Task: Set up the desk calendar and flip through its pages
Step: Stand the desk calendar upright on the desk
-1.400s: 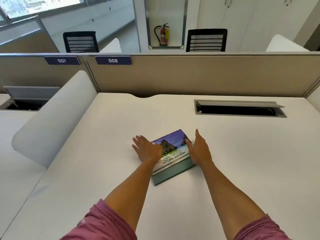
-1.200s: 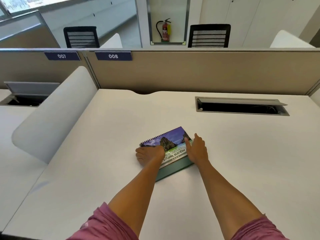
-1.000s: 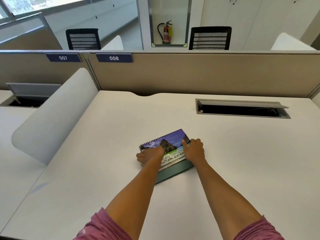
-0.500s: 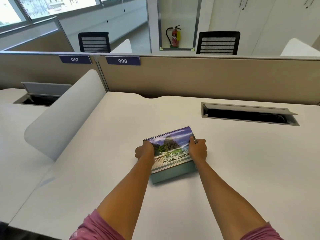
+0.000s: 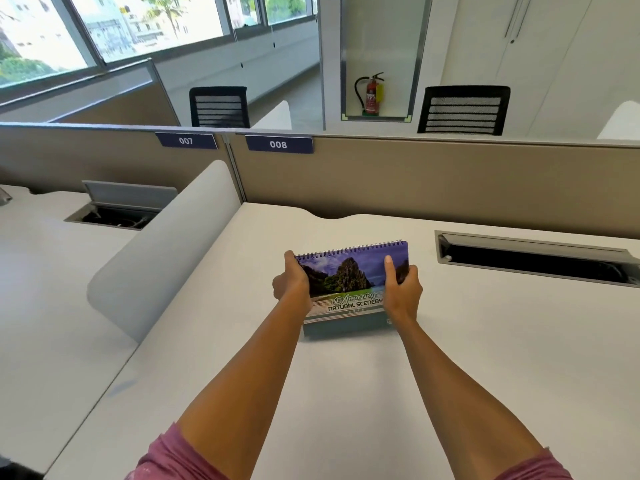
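Desk calendar (image 5: 349, 282) gripped at both side edges, on the white desk (image 5: 485, 341).

Its left edge is clasped by the left hand (image 5: 292, 284), fingers wrapped behind. The spiral-bound scenery cover is tilted up toward the camera, the lower edge at the desk surface. Its right edge is clasped by the right hand (image 5: 401, 294), thumb laid on the cover. A cable tray (image 5: 533, 258) is set into the desk further right.

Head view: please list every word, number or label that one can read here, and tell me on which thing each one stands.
"007": blue plate on the partition, left.
"008": blue plate on the partition, right.
"Amazing NATURAL SCENERY": cover of the calendar, held between the left hand and the right hand.
Small line under that title: too blurred to read.
Label on the fire extinguisher: too small to read.
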Available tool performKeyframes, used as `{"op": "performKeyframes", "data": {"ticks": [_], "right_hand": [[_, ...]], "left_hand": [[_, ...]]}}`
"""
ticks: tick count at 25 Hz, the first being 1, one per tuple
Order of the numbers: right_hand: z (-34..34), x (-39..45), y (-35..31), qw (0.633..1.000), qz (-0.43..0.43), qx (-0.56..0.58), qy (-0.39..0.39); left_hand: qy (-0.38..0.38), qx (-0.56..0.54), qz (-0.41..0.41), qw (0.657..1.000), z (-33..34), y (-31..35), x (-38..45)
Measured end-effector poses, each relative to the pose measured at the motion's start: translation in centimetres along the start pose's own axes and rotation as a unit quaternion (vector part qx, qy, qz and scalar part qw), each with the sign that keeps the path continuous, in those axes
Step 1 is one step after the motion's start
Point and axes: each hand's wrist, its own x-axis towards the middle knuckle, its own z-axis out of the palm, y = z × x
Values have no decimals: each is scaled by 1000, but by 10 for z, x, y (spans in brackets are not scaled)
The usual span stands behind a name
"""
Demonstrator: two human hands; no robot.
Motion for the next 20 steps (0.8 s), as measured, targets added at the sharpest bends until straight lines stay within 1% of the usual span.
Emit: {"op": "performKeyframes", "data": {"ticks": [5, 9, 13, 16, 20], "right_hand": [[46, 7, -5, 999, -14, 40, -5], [90, 20, -10, 998, -19, 54, -9], [133, 39, -23, 997, -46, 48, -29], [169, 58, -30, 995, -61, 50, -60], [217, 80, -41, 992, -69, 56, -88]], "left_hand": [[2, -22, 10, 1000, -7, 26, 29], [-6, -11, 47, 999, -11, 57, 63], [-12, -12, 77, 997, -16, 92, 106], [-14, -28, 105, 994, -20, 117, 138], [-36, -40, 124, 991, -25, 147, 182]]}}
